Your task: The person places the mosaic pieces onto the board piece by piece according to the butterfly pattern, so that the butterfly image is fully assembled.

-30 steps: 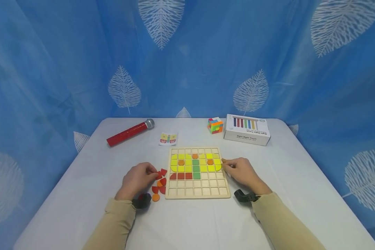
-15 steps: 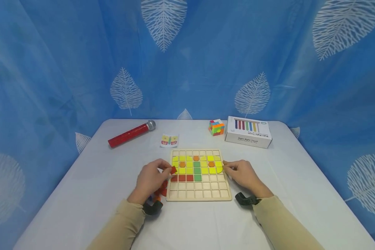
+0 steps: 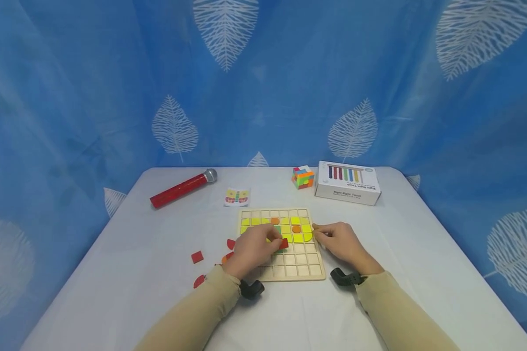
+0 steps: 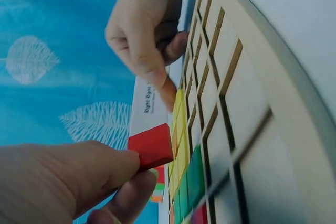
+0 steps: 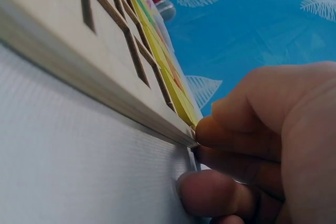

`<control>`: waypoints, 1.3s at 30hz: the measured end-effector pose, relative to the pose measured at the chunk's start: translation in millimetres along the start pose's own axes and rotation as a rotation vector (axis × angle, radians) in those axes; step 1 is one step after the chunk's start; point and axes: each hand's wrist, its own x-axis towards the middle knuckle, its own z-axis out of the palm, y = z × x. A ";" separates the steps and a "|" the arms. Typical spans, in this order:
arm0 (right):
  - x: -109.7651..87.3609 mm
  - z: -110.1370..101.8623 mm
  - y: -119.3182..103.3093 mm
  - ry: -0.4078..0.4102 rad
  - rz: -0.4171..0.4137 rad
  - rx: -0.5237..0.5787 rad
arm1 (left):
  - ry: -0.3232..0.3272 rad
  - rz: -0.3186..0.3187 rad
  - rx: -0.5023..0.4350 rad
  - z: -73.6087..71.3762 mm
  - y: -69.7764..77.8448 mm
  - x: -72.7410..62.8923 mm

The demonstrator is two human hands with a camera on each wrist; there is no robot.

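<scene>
My left hand (image 3: 254, 247) pinches a red square tile (image 4: 152, 146) between thumb and fingers, above the wooden grid board (image 3: 302, 270). In the left wrist view the tile is tilted and apart from the board's surface. Yellow tiles (image 3: 297, 238), orange round tiles (image 3: 296, 229) and green tiles (image 4: 196, 174) sit in the board's cells. My left hand and forearm hide the board's left part. At the board's right edge, my right hand (image 3: 343, 242) grips the rim with curled fingers, as the right wrist view shows.
Loose red pieces (image 3: 197, 257) lie left of the board, some behind my left wrist. Behind the board lies a pattern card (image 3: 237, 197). A red toy microphone (image 3: 182, 189), a puzzle cube (image 3: 303, 177) and a white box (image 3: 348, 183) stand farther back.
My left hand has picked up a red square tile from the loose pieces and carried it rightward over the board. My right hand has stayed at the board's right edge.
</scene>
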 end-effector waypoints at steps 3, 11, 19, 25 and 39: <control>0.6 -0.3 -0.1 0.006 -0.019 0.013 | -0.005 0.029 0.048 7.5 6.6 5.5; 1.8 0.5 1.5 0.012 -0.029 0.025 | -0.011 0.082 0.105 14.9 8.3 7.8; 2.8 0.2 0.3 0.001 -0.017 0.004 | -0.035 0.180 0.177 16.9 9.3 5.8; 0.6 2.1 0.5 -0.001 0.012 0.014 | -0.030 0.147 0.154 5.1 4.1 -0.8; 3.2 0.6 5.2 -0.003 -0.003 0.013 | 0.084 -0.280 -0.020 -110.4 -144.3 -50.1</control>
